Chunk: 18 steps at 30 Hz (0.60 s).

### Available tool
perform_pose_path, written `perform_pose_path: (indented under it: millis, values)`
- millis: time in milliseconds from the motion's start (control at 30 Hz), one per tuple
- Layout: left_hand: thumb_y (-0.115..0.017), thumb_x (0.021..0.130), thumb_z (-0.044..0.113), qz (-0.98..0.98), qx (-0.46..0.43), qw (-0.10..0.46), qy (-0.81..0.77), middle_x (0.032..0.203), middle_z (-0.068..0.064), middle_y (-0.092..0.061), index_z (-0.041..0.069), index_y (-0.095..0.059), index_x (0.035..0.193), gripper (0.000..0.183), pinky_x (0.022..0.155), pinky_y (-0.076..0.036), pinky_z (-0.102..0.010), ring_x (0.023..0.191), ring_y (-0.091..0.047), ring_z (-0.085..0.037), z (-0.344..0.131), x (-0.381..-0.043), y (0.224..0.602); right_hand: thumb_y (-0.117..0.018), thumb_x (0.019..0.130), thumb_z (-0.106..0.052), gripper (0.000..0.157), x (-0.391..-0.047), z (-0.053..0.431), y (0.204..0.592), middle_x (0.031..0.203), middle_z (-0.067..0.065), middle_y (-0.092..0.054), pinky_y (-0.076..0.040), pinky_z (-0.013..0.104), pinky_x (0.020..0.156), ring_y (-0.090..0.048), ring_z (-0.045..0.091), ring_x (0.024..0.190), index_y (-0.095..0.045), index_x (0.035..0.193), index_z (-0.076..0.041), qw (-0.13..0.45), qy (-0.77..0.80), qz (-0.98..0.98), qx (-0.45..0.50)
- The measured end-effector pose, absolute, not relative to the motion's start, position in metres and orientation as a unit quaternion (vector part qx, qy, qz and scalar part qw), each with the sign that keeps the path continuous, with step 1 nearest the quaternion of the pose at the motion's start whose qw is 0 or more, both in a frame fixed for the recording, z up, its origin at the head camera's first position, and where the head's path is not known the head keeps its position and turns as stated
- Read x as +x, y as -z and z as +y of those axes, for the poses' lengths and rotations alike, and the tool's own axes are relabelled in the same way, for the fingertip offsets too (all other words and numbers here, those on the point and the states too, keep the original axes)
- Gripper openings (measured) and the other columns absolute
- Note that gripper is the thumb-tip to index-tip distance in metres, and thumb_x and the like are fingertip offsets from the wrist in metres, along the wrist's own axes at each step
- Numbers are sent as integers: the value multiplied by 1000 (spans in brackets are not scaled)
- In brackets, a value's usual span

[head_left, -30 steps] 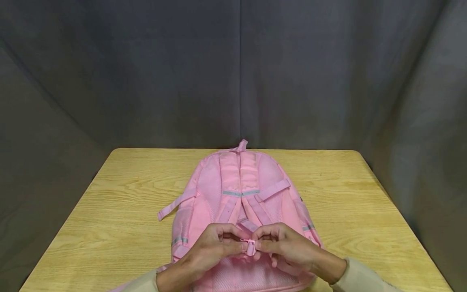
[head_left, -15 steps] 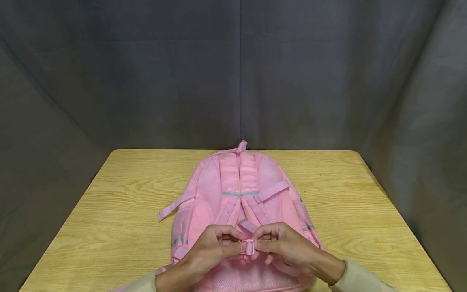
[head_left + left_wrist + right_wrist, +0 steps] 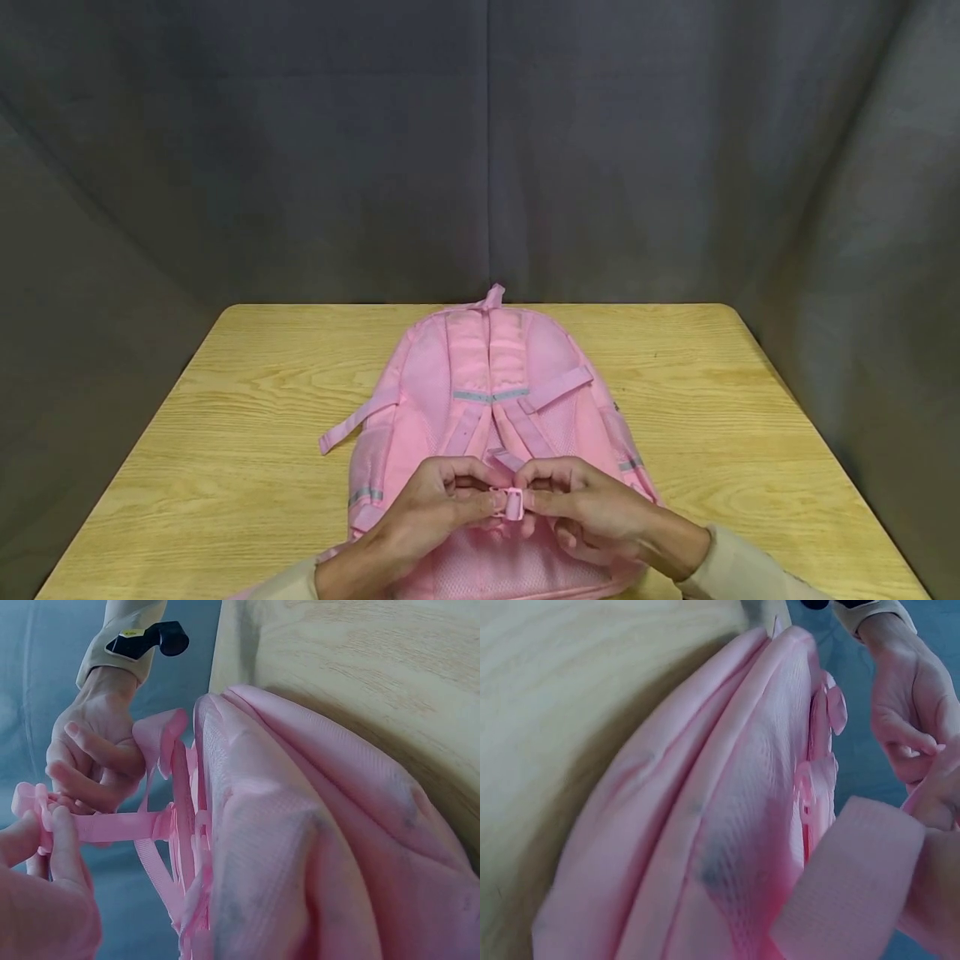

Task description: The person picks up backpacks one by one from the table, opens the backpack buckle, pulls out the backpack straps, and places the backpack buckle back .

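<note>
A pink backpack (image 3: 465,425) lies on the table with its shoulder straps (image 3: 489,354) facing up. Over its lower part, my left hand (image 3: 442,508) pinches the left side of a small pink plastic strap buckle (image 3: 513,503) between thumb and fingers. From the other side my right hand (image 3: 600,510) pinches the same buckle's right edge. In the left wrist view, a pink webbing strap (image 3: 116,827) runs from the buckle (image 3: 46,817) towards the backpack. A wide strap (image 3: 855,877) blocks part of the right wrist view, where the buckle is hidden.
The wooden table (image 3: 255,433) extends on both sides of the backpack. Loose strap ends (image 3: 356,423) stick out at its left, and another (image 3: 558,390) lies across its right side. A dark grey curtain (image 3: 360,167) stands behind and around the table.
The buckle has turned slightly between the fingertips, and more of its left end shows now. Both hands keep nearly the same place and grip. The head view has shifted a little.
</note>
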<state>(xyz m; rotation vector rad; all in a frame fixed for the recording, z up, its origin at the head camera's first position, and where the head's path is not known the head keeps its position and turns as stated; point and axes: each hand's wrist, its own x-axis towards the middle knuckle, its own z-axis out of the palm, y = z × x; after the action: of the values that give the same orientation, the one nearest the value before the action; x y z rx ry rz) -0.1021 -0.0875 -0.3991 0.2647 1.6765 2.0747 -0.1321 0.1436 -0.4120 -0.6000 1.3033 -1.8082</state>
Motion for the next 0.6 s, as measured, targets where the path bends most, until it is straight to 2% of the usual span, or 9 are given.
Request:
perform_pose_path:
  millis: [233, 433, 533, 600]
  values:
    - [-71, 89, 3, 603, 92, 226, -760, 89, -5, -75, -16, -62, 108, 28, 76, -60, -28, 83, -72, -12, -88, -104, 400, -53, 101, -7, 13, -132, 141, 413, 82, -7, -69, -34, 10, 40, -49, -5, 50, -65, 105, -11, 378, 716, 533, -243]
    - [-71, 89, 1, 590, 92, 240, -765, 91, -14, -75, -16, -61, 107, 27, 78, -60, -32, 84, -74, -19, -89, -106, 400, -56, 99, -5, 11, -135, 139, 412, 82, -5, -70, -40, 10, 47, -54, 0, 65, -66, 100, -8, 352, 708, 555, -257]
    - [-72, 89, 2, 598, 91, 247, -757, 91, -13, -75, -16, -62, 106, 27, 77, -61, -30, 81, -73, -17, -90, -106, 400, -56, 99, -4, 9, -135, 139, 413, 82, -4, -72, -43, 11, 50, -58, 3, 71, -63, 98, 3, 350, 705, 559, -263]
    - [-72, 88, 3, 610, 91, 247, -747, 89, -10, -74, -16, -63, 105, 26, 75, -60, -28, 80, -72, -14, -90, -105, 400, -57, 98, -4, 16, -135, 139, 413, 82, -3, -72, -45, 12, 52, -61, 4, 73, -58, 99, 12, 354, 699, 562, -265]
